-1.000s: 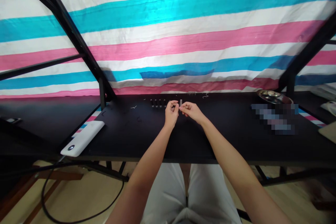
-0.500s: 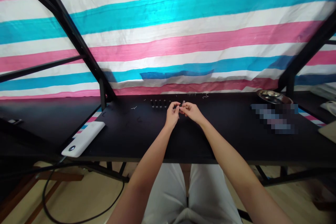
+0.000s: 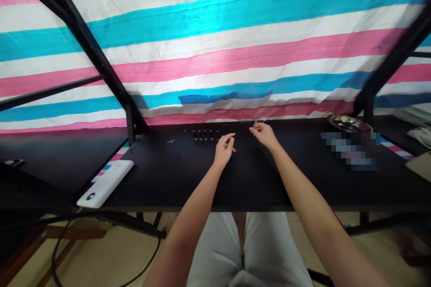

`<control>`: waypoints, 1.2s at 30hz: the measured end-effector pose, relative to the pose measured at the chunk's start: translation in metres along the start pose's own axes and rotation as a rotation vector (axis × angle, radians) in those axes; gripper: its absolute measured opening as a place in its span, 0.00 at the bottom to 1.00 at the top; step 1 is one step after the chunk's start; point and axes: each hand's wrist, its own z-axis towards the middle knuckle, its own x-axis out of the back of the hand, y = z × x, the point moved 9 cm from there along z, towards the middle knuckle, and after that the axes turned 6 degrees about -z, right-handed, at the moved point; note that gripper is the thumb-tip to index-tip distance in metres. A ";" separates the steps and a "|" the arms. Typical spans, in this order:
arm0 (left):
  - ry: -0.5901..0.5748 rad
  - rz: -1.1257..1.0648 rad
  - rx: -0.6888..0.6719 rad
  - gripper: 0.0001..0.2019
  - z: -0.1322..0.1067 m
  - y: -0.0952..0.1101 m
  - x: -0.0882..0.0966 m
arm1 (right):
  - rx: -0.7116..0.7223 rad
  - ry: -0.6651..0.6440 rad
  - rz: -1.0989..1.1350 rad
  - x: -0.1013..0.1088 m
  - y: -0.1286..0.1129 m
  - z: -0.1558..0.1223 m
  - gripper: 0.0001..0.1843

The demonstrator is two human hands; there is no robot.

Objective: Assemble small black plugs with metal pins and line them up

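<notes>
My left hand (image 3: 222,149) hovers just above the black table (image 3: 188,175), fingers loosely apart, with nothing visible between them. A row of small dark upright pieces (image 3: 204,134) stands just left of it. My right hand (image 3: 263,133) is further back and to the right, its fingertips pinched together; what they hold, if anything, is too small to make out. It is close to a short row of tiny light parts (image 3: 245,121) and a thin bit of wire (image 3: 261,121) by the table's back edge.
A white power bank (image 3: 106,183) lies at the table's left front corner, its cable (image 3: 67,246) trailing on the floor. A metal bowl (image 3: 348,122) sits at the back right beside a blurred patch (image 3: 350,150). Black frame posts (image 3: 130,128) rise at both sides before a striped tarp (image 3: 215,54).
The two hands were together at the table's middle, pinching a small grey piece. They have parted: the right hand moved back and right, and the left hand's fingers have spread.
</notes>
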 end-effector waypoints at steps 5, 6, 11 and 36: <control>-0.107 0.240 -0.083 0.13 -0.009 0.002 -0.013 | -0.079 0.098 -0.388 0.038 0.051 0.019 0.08; -0.123 0.271 -0.096 0.12 -0.011 0.003 -0.015 | -0.076 0.098 -0.419 0.039 0.056 0.021 0.08; -0.133 0.327 -0.106 0.11 -0.013 0.005 -0.016 | -0.062 0.119 -0.481 0.037 0.061 0.032 0.09; -0.191 0.632 -0.155 0.13 -0.015 0.008 -0.022 | -0.263 -0.089 -0.388 0.032 0.099 0.039 0.07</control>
